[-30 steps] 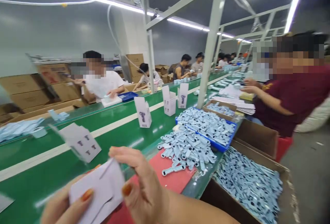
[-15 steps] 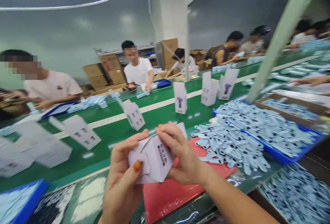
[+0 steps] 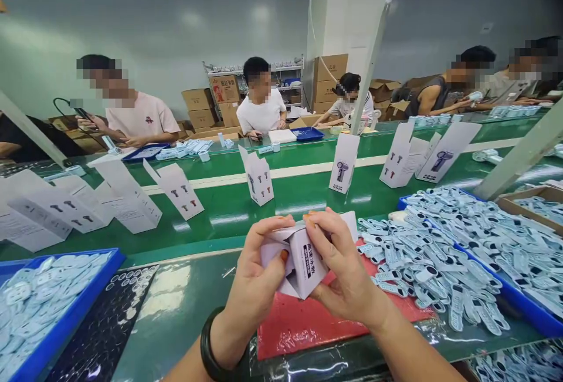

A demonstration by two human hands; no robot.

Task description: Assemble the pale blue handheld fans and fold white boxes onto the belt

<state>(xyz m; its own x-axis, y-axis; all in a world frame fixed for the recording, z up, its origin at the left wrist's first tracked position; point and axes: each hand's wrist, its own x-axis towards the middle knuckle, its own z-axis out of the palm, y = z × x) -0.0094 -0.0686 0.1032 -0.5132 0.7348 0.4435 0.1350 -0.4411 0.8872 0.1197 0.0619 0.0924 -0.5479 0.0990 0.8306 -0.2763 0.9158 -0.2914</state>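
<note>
Between my hands is a small white cardboard box (image 3: 310, 266), tilted, with dark printing on one side. My left hand (image 3: 263, 273) is closed around its left end, the thumb pressed on a flap at a partly open end. On the other side, my right hand (image 3: 341, 262) grips the box with fingers over the top edge and the thumb hidden behind. A red sheet (image 3: 303, 326) lies on the bench below. To the right of my right hand, light-blue plastic parts (image 3: 433, 259) are heaped, partly on that sheet.
Beyond my hands a green conveyor belt (image 3: 220, 235) carries several upright white boxes (image 3: 260, 181) with open lids. Blue trays of light-blue parts stand left (image 3: 99, 288) and right (image 3: 523, 306). A slanted metal post (image 3: 519, 159) rises at right. Several people (image 3: 261, 106) work across the belt.
The view has levelled and swung left. At the box's left end, the flap that lay nearly flat is now pushed inward, leaving a gap. Both hands keep their hold.
</note>
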